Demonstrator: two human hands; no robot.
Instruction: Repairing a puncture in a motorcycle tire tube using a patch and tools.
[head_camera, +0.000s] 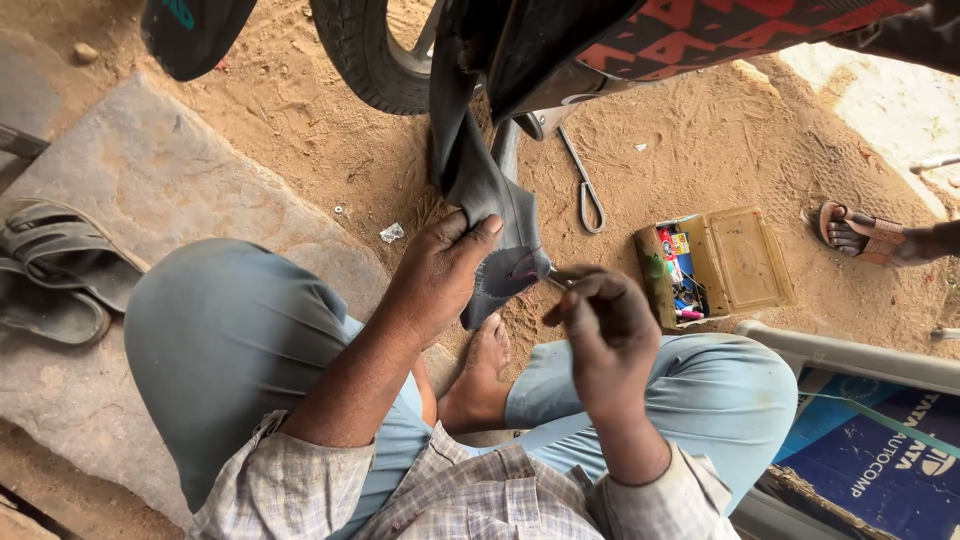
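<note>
Left hand (440, 275) pinches inner tube (490, 190) (right hand (605, 325) beside).

Soft even daylight, faint shadows, sharp focus, slight wide-angle edge distortion

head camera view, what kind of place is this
Probably an open-air roadside tyre repair spot. The ground is bare sandy dirt, a wheel's tyre stands just ahead, the left hand grips a black inner tube, and a small open box of repair bits sits on the sand.
</note>
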